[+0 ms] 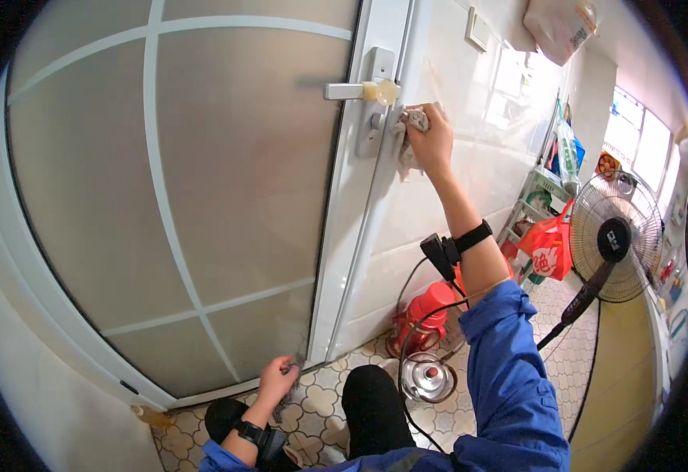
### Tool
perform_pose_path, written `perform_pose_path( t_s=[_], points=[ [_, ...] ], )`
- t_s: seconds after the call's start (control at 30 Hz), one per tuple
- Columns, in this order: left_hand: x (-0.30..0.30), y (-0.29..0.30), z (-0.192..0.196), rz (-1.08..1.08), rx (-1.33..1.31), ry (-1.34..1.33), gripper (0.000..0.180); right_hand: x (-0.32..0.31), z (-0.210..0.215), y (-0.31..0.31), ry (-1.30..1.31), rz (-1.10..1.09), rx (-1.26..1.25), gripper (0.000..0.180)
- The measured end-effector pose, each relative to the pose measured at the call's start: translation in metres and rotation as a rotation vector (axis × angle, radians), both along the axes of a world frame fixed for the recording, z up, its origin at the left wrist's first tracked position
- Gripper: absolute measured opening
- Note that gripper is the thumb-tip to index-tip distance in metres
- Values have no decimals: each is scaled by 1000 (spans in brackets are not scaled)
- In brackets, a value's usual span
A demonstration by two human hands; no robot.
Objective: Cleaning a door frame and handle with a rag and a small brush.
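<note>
My right hand is raised and closed around a crumpled pale patterned cloth. The cloth presses on the white door frame, just right of the handle plate. A lever handle with a yellowish round piece on it sticks out from the white door with frosted panes. Low down by the door's bottom edge, my left hand has its fingers curled in. Grey fuzzy material, like a scouring pad, shows beside and under that hand; its exact kind is unclear.
A red thermos flask and a metal kettle stand on the patterned tile floor at right. Farther right are a standing fan, a red bag and a shelf rack. A bottle lies at the lower left. A black cable hangs by my right arm.
</note>
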State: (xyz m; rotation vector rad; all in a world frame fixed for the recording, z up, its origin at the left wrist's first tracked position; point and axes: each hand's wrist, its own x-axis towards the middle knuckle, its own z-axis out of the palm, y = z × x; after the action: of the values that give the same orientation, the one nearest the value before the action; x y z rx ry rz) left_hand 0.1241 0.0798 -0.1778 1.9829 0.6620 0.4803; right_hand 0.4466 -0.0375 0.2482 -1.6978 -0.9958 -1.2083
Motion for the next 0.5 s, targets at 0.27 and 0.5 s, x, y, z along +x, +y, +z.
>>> perform_pose_path(
  t_s=[0.27,0.5],
  points=[
    [2,4,-14,-8,33,153,46,13,29,6,-25,133,222,20],
    [16,9,20,-26,-43,61,47,0,-86,-9,94,157,11,22]
  ],
)
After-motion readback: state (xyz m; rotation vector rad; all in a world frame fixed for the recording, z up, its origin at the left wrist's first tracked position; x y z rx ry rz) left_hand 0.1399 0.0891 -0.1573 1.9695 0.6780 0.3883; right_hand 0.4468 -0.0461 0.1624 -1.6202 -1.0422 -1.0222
